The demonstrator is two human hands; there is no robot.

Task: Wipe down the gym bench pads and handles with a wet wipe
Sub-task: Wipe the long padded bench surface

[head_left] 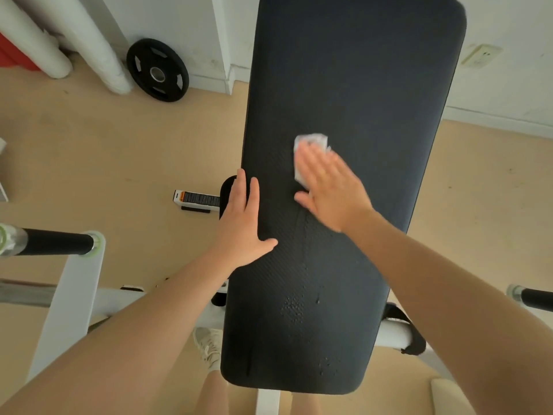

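Observation:
A long black bench pad (353, 85) runs from the bottom of the view up toward the wall. My right hand (329, 187) lies flat on its middle, fingers straight, pressing a white wet wipe (311, 142) against the pad; the wipe shows beyond my fingertips. Wet streaks and droplets mark the pad below that hand. My left hand (242, 223) rests flat on the pad's left edge with fingers straight. A black handle (57, 243) with pale end caps sticks out at the left, and another handle (535, 298) at the right edge.
The white bench frame (71, 298) stands at the lower left. A black weight plate (157, 70) leans on the wall at the back left beside white pipes (33, 40). A labelled frame foot (196, 200) lies on the tan floor. My shoe (206, 345) shows under the pad.

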